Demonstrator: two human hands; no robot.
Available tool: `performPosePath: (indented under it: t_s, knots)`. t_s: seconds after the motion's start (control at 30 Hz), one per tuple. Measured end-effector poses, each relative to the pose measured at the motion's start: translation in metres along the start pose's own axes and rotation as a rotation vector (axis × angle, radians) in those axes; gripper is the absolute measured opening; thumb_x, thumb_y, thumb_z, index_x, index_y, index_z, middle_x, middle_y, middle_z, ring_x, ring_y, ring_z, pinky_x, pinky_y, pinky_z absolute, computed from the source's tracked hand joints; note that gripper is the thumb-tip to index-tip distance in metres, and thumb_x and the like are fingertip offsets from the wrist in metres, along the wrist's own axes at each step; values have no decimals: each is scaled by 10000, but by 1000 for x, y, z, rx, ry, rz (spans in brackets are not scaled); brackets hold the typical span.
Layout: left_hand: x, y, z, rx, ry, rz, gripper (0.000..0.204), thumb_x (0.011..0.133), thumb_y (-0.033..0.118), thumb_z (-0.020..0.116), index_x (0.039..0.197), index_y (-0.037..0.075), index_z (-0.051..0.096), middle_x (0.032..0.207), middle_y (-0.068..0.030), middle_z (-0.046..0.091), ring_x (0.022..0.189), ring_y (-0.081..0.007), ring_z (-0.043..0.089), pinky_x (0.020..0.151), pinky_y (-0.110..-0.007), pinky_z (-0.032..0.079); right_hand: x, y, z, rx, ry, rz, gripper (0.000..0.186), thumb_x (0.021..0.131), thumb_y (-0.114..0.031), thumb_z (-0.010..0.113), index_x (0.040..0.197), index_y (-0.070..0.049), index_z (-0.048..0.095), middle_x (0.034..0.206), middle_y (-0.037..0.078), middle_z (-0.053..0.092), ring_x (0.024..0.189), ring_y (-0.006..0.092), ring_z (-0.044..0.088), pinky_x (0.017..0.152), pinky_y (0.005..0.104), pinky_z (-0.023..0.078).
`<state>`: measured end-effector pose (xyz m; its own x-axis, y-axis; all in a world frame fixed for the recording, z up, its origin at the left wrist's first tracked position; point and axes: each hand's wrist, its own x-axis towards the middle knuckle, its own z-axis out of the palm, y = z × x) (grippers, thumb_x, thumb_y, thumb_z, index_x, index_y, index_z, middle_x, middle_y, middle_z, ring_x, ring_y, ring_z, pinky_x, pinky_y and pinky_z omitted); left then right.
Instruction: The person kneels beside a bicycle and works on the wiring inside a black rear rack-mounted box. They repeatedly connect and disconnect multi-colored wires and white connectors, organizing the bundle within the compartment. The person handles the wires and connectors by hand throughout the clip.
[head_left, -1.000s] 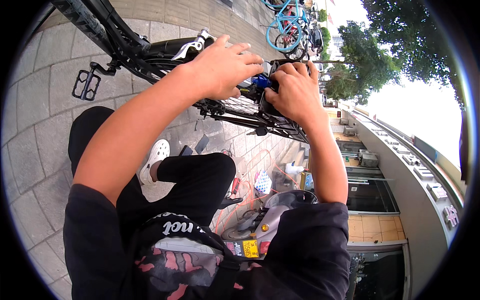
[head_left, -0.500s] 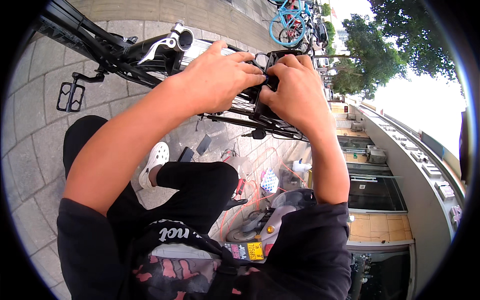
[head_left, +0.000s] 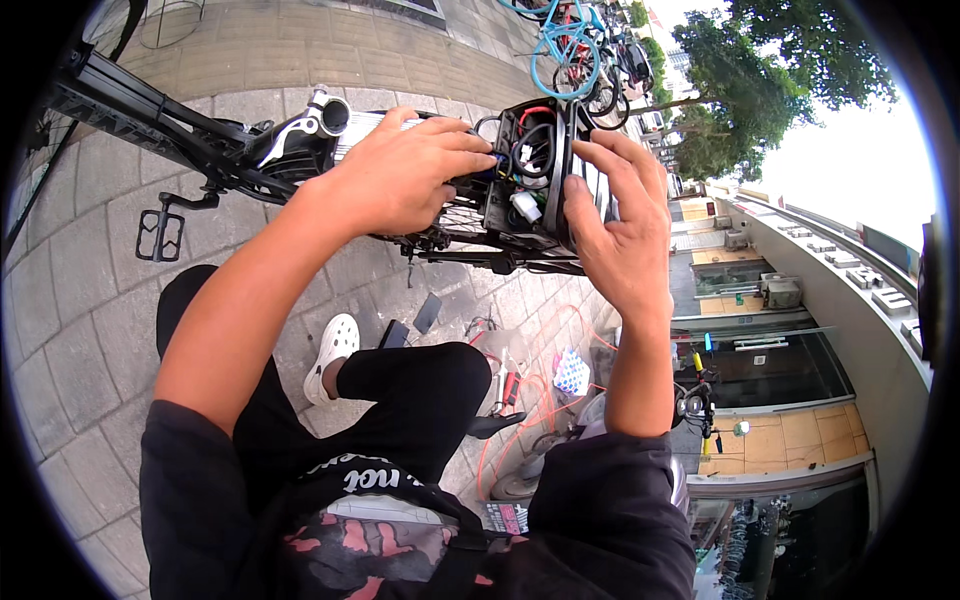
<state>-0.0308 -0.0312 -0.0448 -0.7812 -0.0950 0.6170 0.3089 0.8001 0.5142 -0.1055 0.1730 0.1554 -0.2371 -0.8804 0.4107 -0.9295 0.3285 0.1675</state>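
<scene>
A black bicycle (head_left: 130,118) with a silver seat clamp (head_left: 300,125) stretches across the top of my view. On its rear part sits a black box (head_left: 497,212), uncovered, with bundled black wires (head_left: 533,150) and a white connector (head_left: 525,207) inside. My left hand (head_left: 405,175) lies over the silver rack area, fingers stretched toward the box's left side, fingertips beside a dark blue piece; its palm side is hidden. At the box's right side my right hand (head_left: 620,210) grips a black cover (head_left: 572,165) by its edge, thumb and fingers against it.
A pedal (head_left: 158,235) juts out at left. On the paving near my white shoe (head_left: 335,350) lie two dark flat pieces (head_left: 427,313), a red-handled tool (head_left: 512,387) and an orange cord (head_left: 540,385). Parked bikes (head_left: 565,60) stand beyond; a shopfront (head_left: 770,370) is at right.
The cover has moved right with my right hand, exposing the wires in the box. My left hand has shifted slightly left and down. The view has also shifted.
</scene>
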Motion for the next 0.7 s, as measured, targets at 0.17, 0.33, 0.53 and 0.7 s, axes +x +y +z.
performPosePath:
  t_s: [0.17,0.33,0.53,0.7]
  knots:
    - [2,6,-7,-72,-30,-37,582,1013,133,804,1589,140,721,1692,-59,672,1655,-281,519,1344,-532,359,-77,14,7,120,221,259,240,1060,-69,790,1291,-18,827,1313,155,789,1234,307,742,1097,414,569]
    - [5,1,-9,-94,-19,-20,544,1023,156,802,1562,124,734,1691,-73,672,1650,-292,523,1348,-515,352,-122,11,36,185,329,327,202,1044,1,793,1241,-5,836,1267,163,798,1185,294,754,1068,403,581]
    - [8,3,-8,-122,24,-74,535,1041,169,783,1565,111,694,1634,-104,706,1599,-311,572,1328,-504,367,-106,25,42,149,367,257,207,1028,18,806,1233,10,834,1238,159,808,1117,294,774,1035,396,591]
    - [17,11,-7,-235,59,-154,588,1029,145,800,1596,124,646,1591,-115,720,1521,-328,634,1307,-498,382,-89,40,63,259,452,397,186,1064,-21,781,1240,-7,838,1052,70,748,914,147,691,811,300,560]
